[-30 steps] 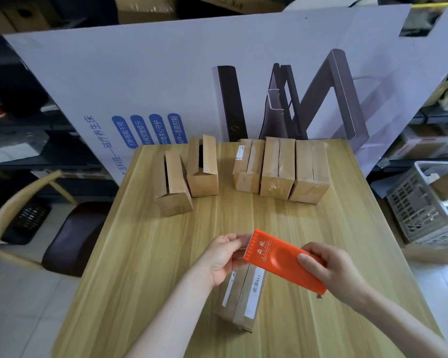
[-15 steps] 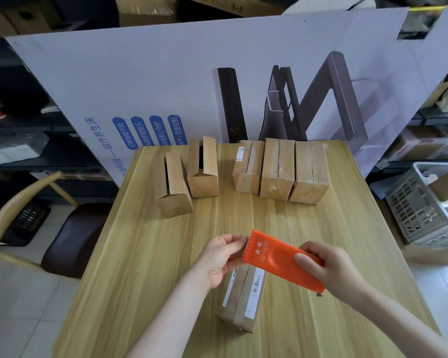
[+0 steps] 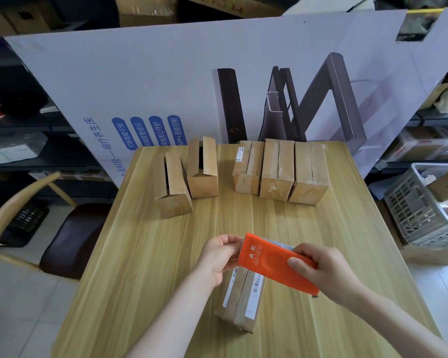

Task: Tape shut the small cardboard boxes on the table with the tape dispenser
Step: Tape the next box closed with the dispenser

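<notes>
My right hand [image 3: 329, 270] grips an orange tape dispenser [image 3: 272, 262] held above a small cardboard box [image 3: 243, 298] that lies near the table's front. My left hand [image 3: 220, 254] pinches at the dispenser's toothed front edge, where the tape end comes out; the tape itself is hard to see. At the far side of the wooden table [image 3: 140, 254], two boxes [image 3: 173, 187] [image 3: 202, 169] stand with their flaps open on the left. Three boxes [image 3: 279, 169] wrapped with clear tape sit side by side on the right.
A large printed cardboard panel [image 3: 166, 81] stands upright behind the table. A chair with a dark seat [image 3: 70, 239] is at the left. A grey plastic crate [image 3: 424, 202] with cardboard pieces sits on the floor at the right. Shelves with cartons line the background.
Both hands and the dispenser stay nearly in place over the near box. My left fingers have shifted slightly at the toothed edge.
</notes>
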Available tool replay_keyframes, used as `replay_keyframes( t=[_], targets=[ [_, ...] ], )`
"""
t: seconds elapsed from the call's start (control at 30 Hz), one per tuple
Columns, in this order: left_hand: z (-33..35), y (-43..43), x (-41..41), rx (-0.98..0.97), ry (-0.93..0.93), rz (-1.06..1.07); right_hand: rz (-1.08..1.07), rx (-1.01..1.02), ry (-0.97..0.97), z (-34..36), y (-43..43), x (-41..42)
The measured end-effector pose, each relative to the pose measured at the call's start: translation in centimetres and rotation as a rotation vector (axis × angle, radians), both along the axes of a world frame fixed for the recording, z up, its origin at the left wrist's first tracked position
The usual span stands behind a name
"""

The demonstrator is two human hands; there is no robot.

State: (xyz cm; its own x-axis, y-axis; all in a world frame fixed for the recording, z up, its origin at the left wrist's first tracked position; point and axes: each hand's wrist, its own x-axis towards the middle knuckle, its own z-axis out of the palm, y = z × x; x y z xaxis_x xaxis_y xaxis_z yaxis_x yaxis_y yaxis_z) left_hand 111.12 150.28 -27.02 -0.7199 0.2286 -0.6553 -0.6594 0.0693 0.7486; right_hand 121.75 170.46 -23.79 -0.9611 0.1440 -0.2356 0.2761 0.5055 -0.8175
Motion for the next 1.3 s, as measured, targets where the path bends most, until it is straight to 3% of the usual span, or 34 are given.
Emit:
replay_keyframes(
  t=[0.23, 0.47, 0.8, 1.3],
  targets=[
    [-0.3, 1.2, -1.0, -0.205, 0.269, 0.174, -0.002, 0.134, 0.014, 0.8, -1.1, -1.0],
    [-0.7, 1.0, -3.0, -0.225, 0.251, 0.214, -0.039, 0.23, -0.028, 1.5, 0.0, -1.2],
    [-2.6, -1.6, -5.8, -0.357, 0.228, 0.209, -0.085, 0.157, -0.118, 1.4, 3.2, 0.9],
    [-6.2, 1.2, -4.2, -0.566, 0.172, 0.121, 0.02, 0.435, -0.333, -4.8, 6.4, -2.1]
  ],
)
